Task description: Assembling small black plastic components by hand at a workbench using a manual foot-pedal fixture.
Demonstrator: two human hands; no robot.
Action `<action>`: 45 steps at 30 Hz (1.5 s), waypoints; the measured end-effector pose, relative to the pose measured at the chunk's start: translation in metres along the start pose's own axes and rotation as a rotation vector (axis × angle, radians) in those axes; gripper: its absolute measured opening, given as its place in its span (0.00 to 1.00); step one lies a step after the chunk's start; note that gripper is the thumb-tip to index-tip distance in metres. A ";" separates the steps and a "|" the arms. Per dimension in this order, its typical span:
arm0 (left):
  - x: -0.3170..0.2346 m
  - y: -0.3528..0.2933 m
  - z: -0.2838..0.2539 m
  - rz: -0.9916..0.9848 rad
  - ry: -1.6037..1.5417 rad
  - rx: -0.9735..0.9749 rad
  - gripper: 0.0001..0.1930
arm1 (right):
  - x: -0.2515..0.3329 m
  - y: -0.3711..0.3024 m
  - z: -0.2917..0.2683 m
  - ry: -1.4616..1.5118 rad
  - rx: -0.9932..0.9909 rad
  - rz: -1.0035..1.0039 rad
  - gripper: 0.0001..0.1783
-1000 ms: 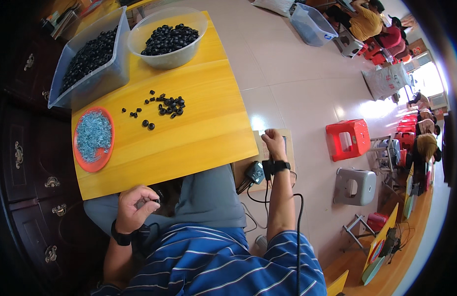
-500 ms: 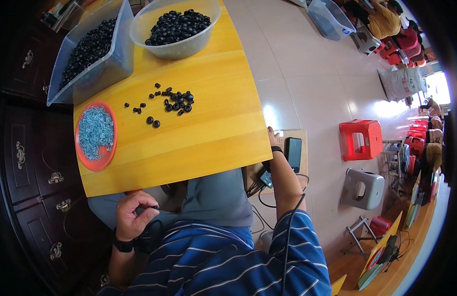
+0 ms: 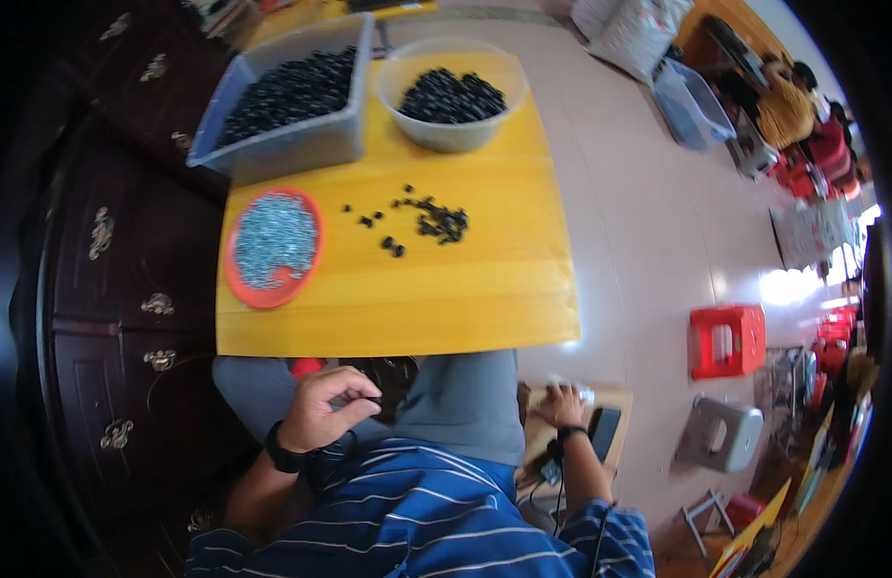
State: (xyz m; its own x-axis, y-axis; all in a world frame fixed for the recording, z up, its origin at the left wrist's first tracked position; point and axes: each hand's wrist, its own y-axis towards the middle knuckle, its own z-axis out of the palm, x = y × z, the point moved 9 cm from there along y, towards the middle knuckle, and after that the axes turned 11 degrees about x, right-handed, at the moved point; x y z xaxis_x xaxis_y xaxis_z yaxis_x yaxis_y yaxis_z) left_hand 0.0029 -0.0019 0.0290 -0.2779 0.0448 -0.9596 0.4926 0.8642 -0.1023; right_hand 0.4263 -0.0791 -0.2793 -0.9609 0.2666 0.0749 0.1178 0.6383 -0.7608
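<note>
Right of centre in the lower frame, the right hand [image 3: 562, 410] rests at a whitish thing [image 3: 586, 395], which lies just off its fingers toward the right, its long axis too blurred to tell; whether those fingers grip cannot be told. Farther left, the left hand [image 3: 325, 412] pinches a small dark piece [image 3: 375, 400], thumb and forefinger together.

A small-parts workshop is indicated: black parts [image 3: 292, 91] are held in bulk in a bin [image 3: 301, 154] at 11 o'clock and a bowl [image 3: 451, 140] at 12; seated people [image 3: 785, 108] are grouped at 2.
</note>
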 end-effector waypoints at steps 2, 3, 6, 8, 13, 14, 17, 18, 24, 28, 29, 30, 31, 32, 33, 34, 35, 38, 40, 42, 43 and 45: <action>0.000 -0.002 0.000 0.004 -0.017 -0.007 0.07 | -0.002 -0.017 0.022 0.023 0.021 0.030 0.48; -0.006 -0.001 -0.001 0.026 -0.003 -0.015 0.07 | -0.006 -0.025 0.033 0.047 0.011 0.036 0.47; -0.009 -0.009 -0.004 0.054 0.018 -0.029 0.07 | -0.001 -0.044 0.052 0.074 0.027 0.086 0.35; -0.011 -0.016 -0.006 0.005 0.018 0.000 0.06 | -0.013 -0.030 0.088 0.117 0.158 0.101 0.38; -0.028 -0.015 -0.007 0.113 0.083 0.008 0.06 | -0.032 0.022 0.133 -0.014 0.396 -0.138 0.31; -0.027 -0.017 -0.007 0.103 0.065 0.002 0.06 | -0.025 0.015 0.124 -0.014 0.457 -0.264 0.28; -0.031 -0.033 -0.013 0.108 0.087 -0.040 0.06 | 0.049 -0.033 0.018 0.090 0.456 -0.380 0.22; -0.032 -0.037 -0.014 0.111 0.090 -0.045 0.06 | 0.070 -0.067 -0.020 0.302 0.474 -0.410 0.19; -0.039 -0.039 -0.009 0.112 0.057 -0.032 0.07 | 0.179 -0.336 -0.196 0.346 0.639 -1.739 0.14; -0.032 -0.046 -0.011 0.092 -0.045 -0.041 0.06 | 0.172 -0.369 -0.204 0.367 0.634 -1.855 0.13; -0.030 -0.046 -0.011 0.067 -0.107 -0.038 0.06 | 0.170 -0.379 -0.208 0.368 0.624 -1.885 0.12; -0.033 -0.048 -0.012 0.072 -0.096 -0.032 0.06 | 0.168 -0.388 -0.210 0.368 0.611 -1.917 0.12; -0.038 -0.049 -0.014 0.087 -0.060 -0.039 0.06 | 0.167 -0.398 -0.214 0.366 0.597 -1.950 0.12; -0.043 -0.051 -0.016 0.103 -0.024 -0.047 0.05 | 0.166 -0.406 -0.217 0.362 0.584 -1.984 0.12; -0.045 -0.052 -0.015 0.113 -0.012 -0.044 0.05 | 0.165 -0.415 -0.222 0.353 0.569 -2.016 0.11; -0.045 -0.054 -0.016 0.103 -0.046 -0.059 0.05 | 0.165 -0.424 -0.226 0.340 0.553 -2.050 0.11; -0.044 -0.055 -0.018 0.095 -0.079 -0.075 0.06 | 0.163 -0.432 -0.231 0.325 0.535 -2.084 0.11; -0.030 -0.073 -0.022 0.037 -0.124 -0.126 0.06 | 0.164 -0.450 -0.251 0.228 0.478 -2.233 0.11; -0.021 -0.081 -0.024 0.006 -0.144 -0.147 0.06 | 0.168 -0.457 -0.266 0.137 0.424 -2.327 0.10; -0.020 -0.079 -0.023 0.041 -0.202 -0.195 0.06 | 0.167 -0.466 -0.282 0.028 0.377 -2.422 0.10; -0.015 -0.081 -0.022 0.051 -0.223 -0.203 0.07 | 0.166 -0.471 -0.286 -0.008 0.366 -2.458 0.10; -0.018 -0.081 -0.024 0.065 -0.253 -0.218 0.07 | 0.160 -0.479 -0.290 -0.053 0.361 -2.522 0.10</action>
State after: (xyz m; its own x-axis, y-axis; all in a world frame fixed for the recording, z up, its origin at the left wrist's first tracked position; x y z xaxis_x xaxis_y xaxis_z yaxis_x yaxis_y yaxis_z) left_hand -0.0518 -0.0608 0.0606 -0.0249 0.0010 -0.9997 0.3068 0.9517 -0.0068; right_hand 0.2885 -0.1325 0.2839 0.7570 -0.3907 0.5237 -0.6533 -0.4671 0.5959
